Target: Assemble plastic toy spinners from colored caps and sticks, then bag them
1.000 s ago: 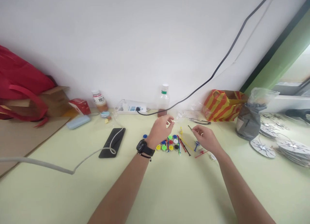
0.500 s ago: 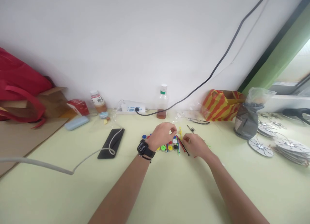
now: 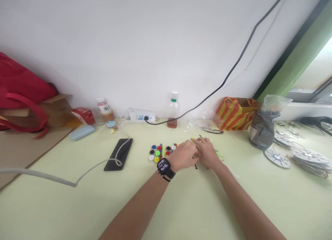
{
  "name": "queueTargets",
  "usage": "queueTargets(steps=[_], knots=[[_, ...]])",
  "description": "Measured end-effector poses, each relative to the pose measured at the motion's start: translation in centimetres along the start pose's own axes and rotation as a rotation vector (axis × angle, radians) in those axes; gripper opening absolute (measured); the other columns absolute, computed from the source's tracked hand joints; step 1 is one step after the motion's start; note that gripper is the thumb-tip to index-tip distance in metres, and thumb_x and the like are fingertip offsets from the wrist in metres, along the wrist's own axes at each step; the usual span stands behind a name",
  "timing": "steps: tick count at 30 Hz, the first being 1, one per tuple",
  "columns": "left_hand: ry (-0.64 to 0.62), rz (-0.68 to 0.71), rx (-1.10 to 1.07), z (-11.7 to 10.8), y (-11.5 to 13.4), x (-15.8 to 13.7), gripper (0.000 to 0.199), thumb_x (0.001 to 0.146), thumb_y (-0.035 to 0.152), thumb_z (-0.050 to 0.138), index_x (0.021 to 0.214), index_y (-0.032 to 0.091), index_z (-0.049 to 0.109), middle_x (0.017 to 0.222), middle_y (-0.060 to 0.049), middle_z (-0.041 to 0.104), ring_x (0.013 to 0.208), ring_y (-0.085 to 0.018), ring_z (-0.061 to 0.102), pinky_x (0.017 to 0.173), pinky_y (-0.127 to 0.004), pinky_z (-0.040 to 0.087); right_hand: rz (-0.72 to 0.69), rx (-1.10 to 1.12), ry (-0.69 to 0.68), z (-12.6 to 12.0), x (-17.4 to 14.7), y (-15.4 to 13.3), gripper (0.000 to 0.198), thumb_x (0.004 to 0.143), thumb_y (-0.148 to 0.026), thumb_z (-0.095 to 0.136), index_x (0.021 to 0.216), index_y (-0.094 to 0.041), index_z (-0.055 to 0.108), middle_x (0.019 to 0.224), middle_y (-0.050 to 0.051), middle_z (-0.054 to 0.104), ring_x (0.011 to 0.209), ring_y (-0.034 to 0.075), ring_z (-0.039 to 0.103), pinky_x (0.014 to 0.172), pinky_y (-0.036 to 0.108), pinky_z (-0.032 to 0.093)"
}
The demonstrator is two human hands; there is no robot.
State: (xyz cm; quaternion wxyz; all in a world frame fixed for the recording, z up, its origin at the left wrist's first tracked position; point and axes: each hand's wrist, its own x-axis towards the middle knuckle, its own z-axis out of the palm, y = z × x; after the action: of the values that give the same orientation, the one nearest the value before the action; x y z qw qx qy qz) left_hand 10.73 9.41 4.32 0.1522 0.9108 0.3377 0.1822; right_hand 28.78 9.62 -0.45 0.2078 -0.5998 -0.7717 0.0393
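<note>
My left hand [image 3: 184, 155], with a black watch [image 3: 164, 166] on its wrist, has its fingers bent and meets the fingertips of my right hand [image 3: 207, 152]. Both sets of fingers are closed together over the table, and whatever lies between them is hidden. A thin black piece [image 3: 196, 166] pokes out just below them. Left of my hands sit several small round coloured discs [image 3: 158, 153] in rows, with thin coloured strips [image 3: 163, 151] lying between the rows. My left hand covers part of this group. Thin green strips [image 3: 219, 155] lie beyond my right hand.
A black slab [image 3: 118, 155] with a white cable lies to the left. Along the wall stand a power strip [image 3: 141, 116], a bottle [image 3: 173, 110] and a striped bag [image 3: 236, 112]. Tweezers [image 3: 212, 130] lie behind my hands. White discs [image 3: 311, 157] are stacked at right.
My left hand has moved right and slightly down until it meets my right hand, uncovering more coloured discs on the left. My right hand has shifted slightly right and up.
</note>
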Motion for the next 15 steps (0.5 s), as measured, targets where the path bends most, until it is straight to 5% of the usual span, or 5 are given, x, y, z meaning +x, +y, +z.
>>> queueTargets(steps=[9, 15], knots=[[-0.075, 0.106, 0.07, 1.7, 0.2, -0.1, 0.029, 0.07, 0.047, 0.084, 0.079, 0.022, 0.072, 0.085, -0.008, 0.07, 0.098, -0.031, 0.056, 0.083, -0.042, 0.046, 0.078, -0.062, 0.018, -0.2, -0.6, 2.9, 0.009, 0.094, -0.028, 0.05, 0.092, -0.023, 0.058, 0.097, 0.007, 0.07, 0.096, 0.028, 0.059, 0.081, 0.038, 0.04], [-0.069, 0.103, 0.1, 1.6, -0.7, -0.2, 0.015, 0.075, 0.033, 0.079, 0.082, 0.021, 0.072, 0.086, -0.007, 0.072, 0.095, -0.029, 0.056, 0.081, -0.04, 0.045, 0.07, -0.087, 0.093, -0.8, -1.7, 4.9, 0.008, 0.092, -0.023, 0.048, 0.099, -0.023, 0.05, 0.102, 0.007, 0.069, 0.091, 0.027, 0.06, 0.08, 0.039, 0.04]])
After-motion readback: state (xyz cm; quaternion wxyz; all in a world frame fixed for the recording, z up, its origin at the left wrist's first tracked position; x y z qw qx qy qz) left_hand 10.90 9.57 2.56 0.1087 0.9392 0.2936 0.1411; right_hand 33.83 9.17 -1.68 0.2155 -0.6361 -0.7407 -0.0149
